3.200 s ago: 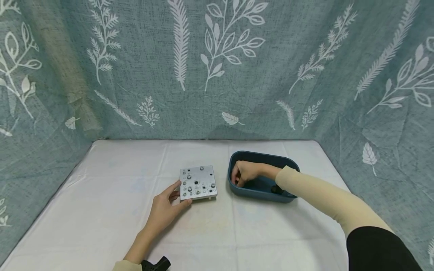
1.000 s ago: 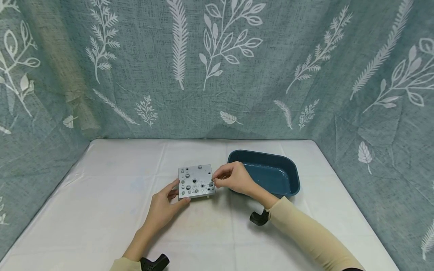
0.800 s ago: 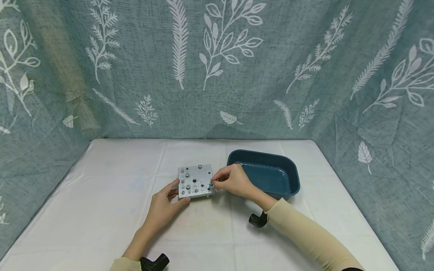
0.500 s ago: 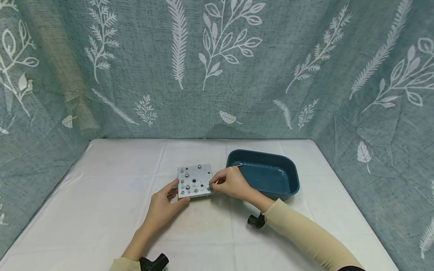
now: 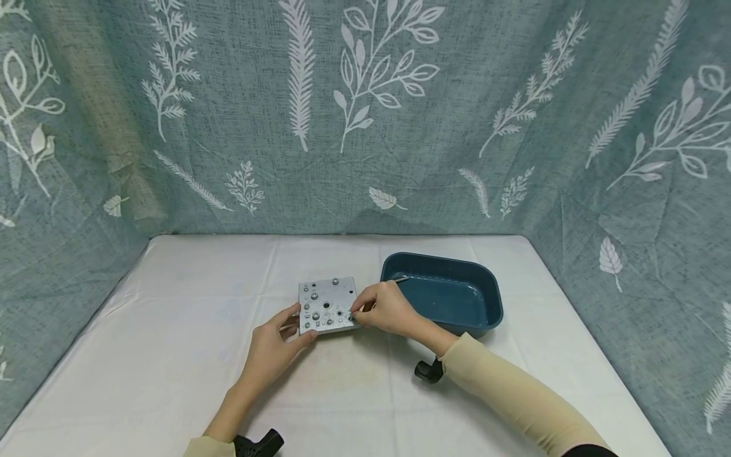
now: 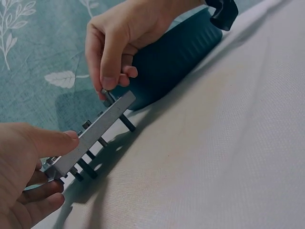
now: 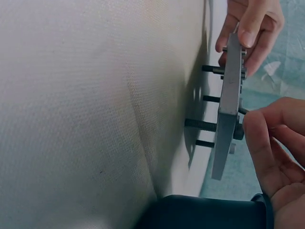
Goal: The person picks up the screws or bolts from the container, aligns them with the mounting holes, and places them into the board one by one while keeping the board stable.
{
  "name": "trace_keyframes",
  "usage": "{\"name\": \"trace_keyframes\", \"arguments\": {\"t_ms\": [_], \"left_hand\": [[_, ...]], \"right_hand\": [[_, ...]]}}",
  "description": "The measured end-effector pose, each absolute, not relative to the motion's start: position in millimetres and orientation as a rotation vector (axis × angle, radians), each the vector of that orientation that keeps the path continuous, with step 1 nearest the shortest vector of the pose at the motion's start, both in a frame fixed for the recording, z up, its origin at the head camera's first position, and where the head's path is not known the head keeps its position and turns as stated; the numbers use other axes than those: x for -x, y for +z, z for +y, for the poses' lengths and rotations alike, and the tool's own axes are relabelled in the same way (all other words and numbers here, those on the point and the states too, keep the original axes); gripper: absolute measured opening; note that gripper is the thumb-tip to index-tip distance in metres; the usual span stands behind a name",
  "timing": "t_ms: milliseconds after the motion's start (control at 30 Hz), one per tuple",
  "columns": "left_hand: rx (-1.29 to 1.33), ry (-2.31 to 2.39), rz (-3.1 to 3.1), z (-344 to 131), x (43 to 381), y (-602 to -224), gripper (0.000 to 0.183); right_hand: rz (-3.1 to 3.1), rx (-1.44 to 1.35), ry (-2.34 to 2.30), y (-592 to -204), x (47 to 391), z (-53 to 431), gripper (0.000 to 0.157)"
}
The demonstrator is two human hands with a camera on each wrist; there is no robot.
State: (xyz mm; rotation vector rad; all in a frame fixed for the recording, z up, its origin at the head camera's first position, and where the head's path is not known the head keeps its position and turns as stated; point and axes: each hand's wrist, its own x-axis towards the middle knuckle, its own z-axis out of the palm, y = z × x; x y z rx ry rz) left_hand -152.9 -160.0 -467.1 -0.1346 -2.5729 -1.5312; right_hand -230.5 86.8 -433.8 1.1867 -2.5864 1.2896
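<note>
A square silver metal plate (image 5: 341, 294) carries several socket-head screws, whose threaded ends stick out below it over the table. My left hand (image 5: 275, 348) grips its left edge, thumb along the near side, fingers at the far side and underneath. At the plate's right end, my right hand (image 5: 391, 310) pinches a small dark metal screw (image 6: 109, 98) between thumb and forefinger. In the right wrist view, those fingertips meet a thin dark shank by the plate's face, beside a thick bolt (image 7: 202, 125) that passes through it. The fingers hide most of the pinched screw.
A dark blue oblong tray (image 5: 495, 298) stands right behind my right hand and forearm. A thin pale rod-like sliver (image 5: 402, 279) shows above that hand, over the tray. White cloth (image 5: 342, 406) covers the table, and a leaf-patterned green curtain (image 5: 320, 190) hangs behind.
My right hand has come out of the tray and moved left to the plate's right end, lately shifting slightly left and down. My left hand keeps its grip on the plate.
</note>
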Motion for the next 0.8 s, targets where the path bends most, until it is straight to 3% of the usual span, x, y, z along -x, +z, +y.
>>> {"name": "trace_keyframes", "arguments": {"t_ms": [433, 600, 800], "left_hand": [[0.133, -1.520, -2.562, -161, 152, -465, 0.066], [0.133, -1.510, -2.560, -161, 153, -466, 0.066], [0.116, -1.514, -2.565, -162, 153, -466, 0.066]], "right_hand": [[-2.630, -1.127, 1.270, -422, 236, 90, 0.008], [-2.657, -0.939, 1.447, -401, 257, 112, 0.003], [-2.747, -0.782, 1.739, -387, 296, 147, 0.011]]}}
